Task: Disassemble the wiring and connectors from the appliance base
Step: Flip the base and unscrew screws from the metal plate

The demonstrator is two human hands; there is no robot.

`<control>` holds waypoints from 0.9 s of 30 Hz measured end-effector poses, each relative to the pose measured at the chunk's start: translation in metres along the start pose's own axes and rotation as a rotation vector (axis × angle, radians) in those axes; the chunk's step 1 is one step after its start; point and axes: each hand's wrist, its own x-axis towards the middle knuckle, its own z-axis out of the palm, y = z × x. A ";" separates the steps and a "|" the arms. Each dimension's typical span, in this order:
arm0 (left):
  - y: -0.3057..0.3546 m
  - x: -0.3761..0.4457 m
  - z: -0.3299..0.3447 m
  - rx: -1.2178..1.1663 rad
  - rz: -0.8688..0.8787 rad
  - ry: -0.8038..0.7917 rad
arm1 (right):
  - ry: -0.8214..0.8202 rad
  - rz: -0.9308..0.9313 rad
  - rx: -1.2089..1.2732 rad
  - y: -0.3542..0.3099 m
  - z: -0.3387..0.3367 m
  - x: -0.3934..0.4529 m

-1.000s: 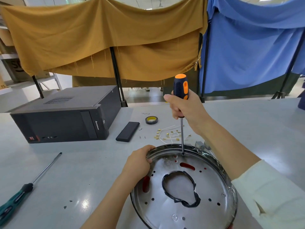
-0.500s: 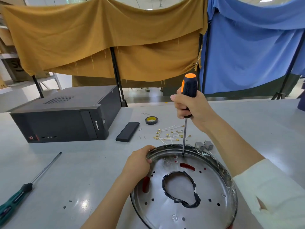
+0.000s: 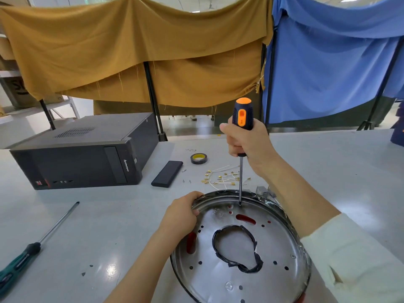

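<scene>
Wires (image 3: 220,178) already out; right hand (image 3: 244,138) grips screwdriver (image 3: 241,136) at base's (image 3: 284,278) 12 o'clock, left hand (image 3: 181,213) holds rim.

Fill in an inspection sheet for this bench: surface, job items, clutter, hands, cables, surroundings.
Surface: grey table, small dark scraps near its front left.
Job items: round metal appliance base with a tape-edged central hole; orange-and-black screwdriver upright, tip on the base near its far rim.
Clutter: black computer case, flat black box, tape roll, green screwdriver, loose screws.
Hands: left hand grips the base rim; right hand grips the screwdriver handle.
Cables: white wires with brass terminals loose behind the base.
Surroundings: mustard cloth and blue cloth hung on stands.
</scene>
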 end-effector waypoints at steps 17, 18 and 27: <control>-0.001 0.000 0.000 0.009 0.004 0.001 | -0.086 0.034 0.057 -0.003 -0.005 0.003; -0.001 0.000 0.000 0.011 0.004 0.001 | -0.086 0.021 0.016 -0.002 -0.006 0.002; -0.002 0.001 0.002 0.009 -0.004 0.002 | 0.340 -0.193 -0.353 0.007 0.011 -0.014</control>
